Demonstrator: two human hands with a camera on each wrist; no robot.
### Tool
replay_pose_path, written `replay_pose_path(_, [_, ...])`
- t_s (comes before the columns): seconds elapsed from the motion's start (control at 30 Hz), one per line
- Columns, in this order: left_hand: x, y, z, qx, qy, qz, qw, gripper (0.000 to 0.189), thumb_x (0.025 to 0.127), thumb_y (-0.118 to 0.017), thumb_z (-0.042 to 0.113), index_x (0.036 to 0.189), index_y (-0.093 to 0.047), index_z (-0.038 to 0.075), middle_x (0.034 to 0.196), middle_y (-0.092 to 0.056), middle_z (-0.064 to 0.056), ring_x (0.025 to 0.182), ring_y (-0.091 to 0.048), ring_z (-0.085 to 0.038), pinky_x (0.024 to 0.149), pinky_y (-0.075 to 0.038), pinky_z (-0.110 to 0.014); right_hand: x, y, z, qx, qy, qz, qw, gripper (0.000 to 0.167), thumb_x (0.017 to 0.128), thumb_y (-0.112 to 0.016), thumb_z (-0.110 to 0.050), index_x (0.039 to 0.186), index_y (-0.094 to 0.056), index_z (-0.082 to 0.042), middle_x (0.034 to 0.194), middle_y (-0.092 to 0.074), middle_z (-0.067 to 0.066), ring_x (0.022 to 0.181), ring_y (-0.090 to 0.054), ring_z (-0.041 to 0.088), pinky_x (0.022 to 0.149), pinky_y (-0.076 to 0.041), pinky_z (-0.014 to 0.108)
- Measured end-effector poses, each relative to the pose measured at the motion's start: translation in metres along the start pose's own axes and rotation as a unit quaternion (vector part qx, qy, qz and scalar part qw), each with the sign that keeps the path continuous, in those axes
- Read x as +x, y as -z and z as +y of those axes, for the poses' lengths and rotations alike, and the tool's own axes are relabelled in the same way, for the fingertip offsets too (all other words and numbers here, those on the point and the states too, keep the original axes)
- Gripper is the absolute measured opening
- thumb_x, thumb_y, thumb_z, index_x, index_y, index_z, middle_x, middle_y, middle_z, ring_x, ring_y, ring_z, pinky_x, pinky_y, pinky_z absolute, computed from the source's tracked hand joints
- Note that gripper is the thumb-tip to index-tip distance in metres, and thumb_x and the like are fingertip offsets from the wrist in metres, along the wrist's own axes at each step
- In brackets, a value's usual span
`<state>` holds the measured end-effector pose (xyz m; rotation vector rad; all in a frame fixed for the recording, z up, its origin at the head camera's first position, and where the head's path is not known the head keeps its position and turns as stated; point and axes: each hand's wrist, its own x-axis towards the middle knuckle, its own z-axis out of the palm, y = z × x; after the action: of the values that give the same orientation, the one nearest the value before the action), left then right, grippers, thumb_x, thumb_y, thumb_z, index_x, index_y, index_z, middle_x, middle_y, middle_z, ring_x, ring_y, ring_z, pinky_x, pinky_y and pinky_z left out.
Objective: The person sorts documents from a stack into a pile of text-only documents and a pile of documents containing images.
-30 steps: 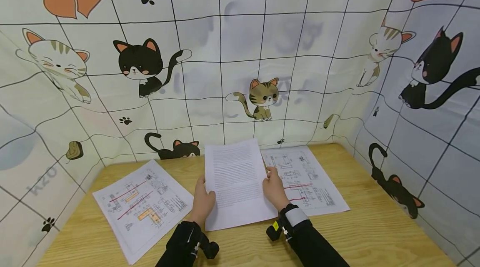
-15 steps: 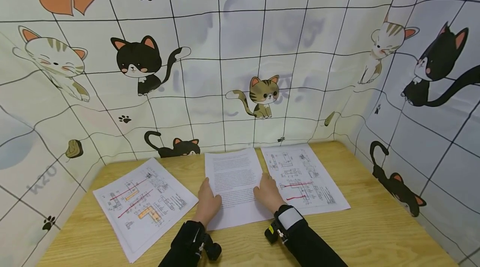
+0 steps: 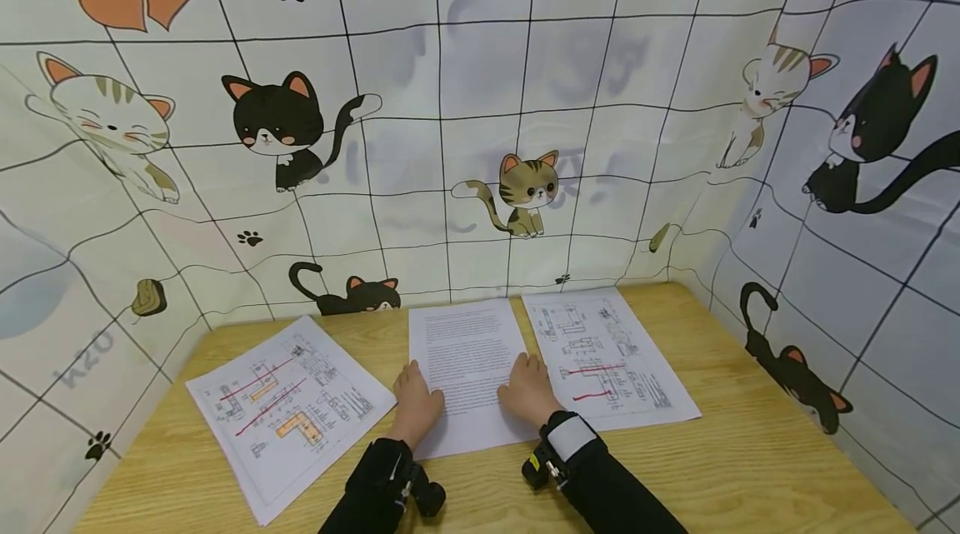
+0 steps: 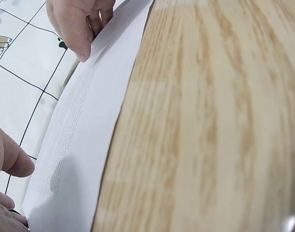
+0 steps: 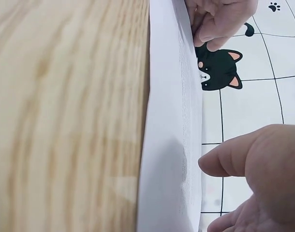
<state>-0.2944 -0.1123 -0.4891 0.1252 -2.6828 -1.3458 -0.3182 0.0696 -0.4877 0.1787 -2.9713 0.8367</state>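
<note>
A white sheet of printed text (image 3: 465, 367) lies at the middle of the wooden table, close against the back wall. My left hand (image 3: 417, 407) rests at its left edge, fingers forward and thumb toward the sheet's middle. At the right edge my right hand (image 3: 528, 391) lies the same way, its thumb over the text. Each wrist view shows a gap between thumb and fingers: the left thumb (image 4: 19, 163) and the right thumb (image 5: 225, 157) stand apart from the fingers below them. Part of each long edge of the sheet is hidden under the hands.
A drawing sheet (image 3: 288, 417) with red lines and orange patches lies tilted on the left. Another drawing sheet (image 3: 607, 359) with red lines lies on the right. A cloth wall (image 3: 480, 67) printed with cats encloses the wooden table (image 3: 720, 467) behind and at both sides.
The text sheet, gripped at both sides and raised a second ago, has come down flat on the table. The right hand has slid left and nearer me; the left hand shifted slightly right.
</note>
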Motion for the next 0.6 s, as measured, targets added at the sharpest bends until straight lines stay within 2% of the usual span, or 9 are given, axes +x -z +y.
replay_pose_path(0.17, [-0.001, 0.0, 0.0, 0.0, -0.001, -0.001, 1.0, 0.069, 0.075, -0.044, -0.005, 0.134, -0.014, -0.02, 0.139, -0.012, -0.04, 0.13, -0.007, -0.049, 0.105, -0.01, -0.055, 0.0, 0.003, -0.002, 0.012, -0.008, -0.006, 0.9999, 0.066, 0.081, -0.059, -0.013, 0.126, -0.027, 0.024, 0.119, -0.035, 0.036, 0.115, -0.032, 0.047, 0.097, -0.028, 0.052])
replay_pose_path(0.33, [-0.001, 0.011, 0.002, -0.028, -0.041, 0.022, 0.9985, 0.068, 0.077, -0.045, -0.005, 0.137, -0.015, -0.015, 0.142, -0.013, -0.035, 0.132, -0.007, -0.046, 0.105, -0.011, -0.053, 0.002, 0.012, -0.01, 0.029, 0.011, -0.008, 0.9995, 0.068, 0.087, -0.054, -0.015, 0.133, -0.02, 0.021, 0.136, -0.023, 0.038, 0.128, -0.02, 0.047, 0.104, -0.02, 0.05])
replay_pose_path(0.37, [-0.001, 0.015, 0.002, -0.034, -0.053, 0.033, 0.9974, 0.068, 0.077, -0.046, -0.006, 0.137, -0.016, -0.015, 0.142, -0.014, -0.035, 0.131, -0.008, -0.046, 0.105, -0.011, -0.054, 0.003, 0.015, -0.013, 0.037, 0.016, -0.007, 0.9992, 0.068, 0.088, -0.054, -0.016, 0.134, -0.019, 0.02, 0.138, -0.021, 0.037, 0.13, -0.018, 0.046, 0.105, -0.019, 0.05])
replay_pose_path(0.47, [0.001, 0.036, -0.001, -0.041, -0.064, 0.054, 0.9957, 0.068, 0.079, -0.047, -0.003, 0.139, -0.016, -0.012, 0.143, -0.015, -0.031, 0.133, -0.009, -0.043, 0.106, -0.011, -0.051, 0.007, 0.02, -0.026, 0.066, 0.034, 0.001, 0.9972, 0.067, 0.089, -0.053, -0.017, 0.136, -0.019, 0.016, 0.141, -0.018, 0.034, 0.132, -0.015, 0.043, 0.106, -0.018, 0.049])
replay_pose_path(0.53, [0.002, 0.055, -0.009, -0.039, -0.064, 0.068, 0.9949, 0.067, 0.082, -0.047, -0.002, 0.14, -0.014, -0.012, 0.143, -0.015, -0.031, 0.133, -0.009, -0.042, 0.106, -0.01, -0.051, 0.011, 0.019, -0.035, 0.078, 0.052, 0.011, 0.9955, 0.067, 0.089, -0.052, -0.019, 0.137, -0.02, 0.014, 0.142, -0.02, 0.032, 0.133, -0.015, 0.042, 0.105, -0.019, 0.05])
replay_pose_path(0.6, [0.004, 0.077, -0.02, -0.036, -0.05, 0.08, 0.9948, 0.068, 0.084, -0.046, 0.0, 0.141, -0.01, -0.01, 0.144, -0.012, -0.031, 0.133, -0.008, -0.042, 0.107, -0.009, -0.05, 0.015, 0.016, -0.046, 0.091, 0.071, 0.019, 0.9931, 0.066, 0.089, -0.052, -0.02, 0.138, -0.022, 0.012, 0.142, -0.023, 0.03, 0.133, -0.016, 0.041, 0.105, -0.02, 0.05])
